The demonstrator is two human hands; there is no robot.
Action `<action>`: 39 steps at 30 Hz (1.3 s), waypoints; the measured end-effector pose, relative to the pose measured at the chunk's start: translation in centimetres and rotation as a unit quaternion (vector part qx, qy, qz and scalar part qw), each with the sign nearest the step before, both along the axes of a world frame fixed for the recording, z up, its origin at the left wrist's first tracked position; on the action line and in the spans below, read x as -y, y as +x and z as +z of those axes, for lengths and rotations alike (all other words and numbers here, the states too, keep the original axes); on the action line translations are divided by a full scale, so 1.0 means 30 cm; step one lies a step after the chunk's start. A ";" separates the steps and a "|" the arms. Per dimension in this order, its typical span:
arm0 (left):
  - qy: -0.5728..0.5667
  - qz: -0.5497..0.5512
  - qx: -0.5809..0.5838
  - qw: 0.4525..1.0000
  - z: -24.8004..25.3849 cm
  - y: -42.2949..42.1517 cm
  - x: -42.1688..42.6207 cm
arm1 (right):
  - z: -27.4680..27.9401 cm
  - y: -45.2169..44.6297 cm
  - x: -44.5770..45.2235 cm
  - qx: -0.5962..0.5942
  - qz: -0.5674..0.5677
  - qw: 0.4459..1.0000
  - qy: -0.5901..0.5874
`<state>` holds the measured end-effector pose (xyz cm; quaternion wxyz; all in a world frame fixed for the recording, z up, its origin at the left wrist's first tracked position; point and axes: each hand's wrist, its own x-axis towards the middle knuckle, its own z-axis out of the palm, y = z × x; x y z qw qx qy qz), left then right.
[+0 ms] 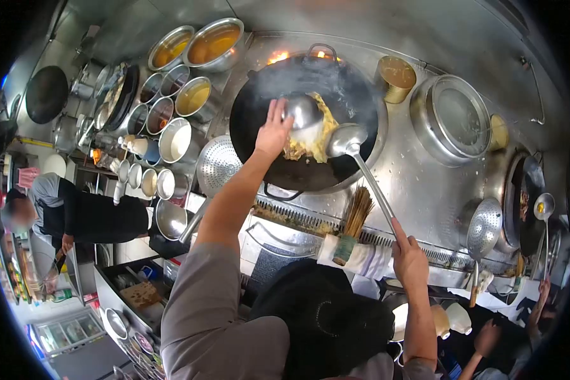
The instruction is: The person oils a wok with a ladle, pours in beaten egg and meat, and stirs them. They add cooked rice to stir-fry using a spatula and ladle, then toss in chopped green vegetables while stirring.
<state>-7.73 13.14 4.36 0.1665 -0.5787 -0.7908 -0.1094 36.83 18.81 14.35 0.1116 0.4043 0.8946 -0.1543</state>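
My left hand (274, 132) grips a small metal bowl (303, 111), tipped over a big black wok (250, 126). White food, perhaps rice (306, 134), lies just below the bowl against a yellow, egg-like mass (327, 120) in the wok. In my right hand (411, 261) is the handle of a long metal ladle (347, 137). The ladle's head rests at the right side of the egg-like mass. Steam rises from the wok, and flames (277, 57) show behind its far rim.
Left of the wok lies a perforated skimmer (218, 164), near several metal pots of liquid (215, 44). A bamboo brush (356, 212) and a striped towel (375, 258) sit at the front edge. A large lidded pot (453, 120) stands right. One person (88, 212) is at left; another's hand (486, 339) shows lower right.
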 end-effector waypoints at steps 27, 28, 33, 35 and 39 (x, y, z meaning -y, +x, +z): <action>0.724 0.638 0.150 0.214 -0.333 1.504 2.737 | 0.118 -0.497 0.221 -0.077 0.069 0.993 -0.052; 0.659 0.707 0.155 0.205 -0.350 1.654 2.820 | 0.206 -0.510 0.245 -0.060 -0.002 0.984 -0.168; 0.166 0.963 0.136 0.164 -0.329 2.147 2.910 | 0.013 -0.266 0.313 -0.183 0.165 0.968 0.053; 0.130 0.966 0.155 0.162 -0.169 2.069 2.778 | -0.046 -0.242 0.309 -0.085 0.148 0.984 0.041; 0.768 0.628 0.045 -0.119 -0.242 1.922 2.803 | 0.271 -0.346 0.382 -0.072 -0.035 0.985 -0.154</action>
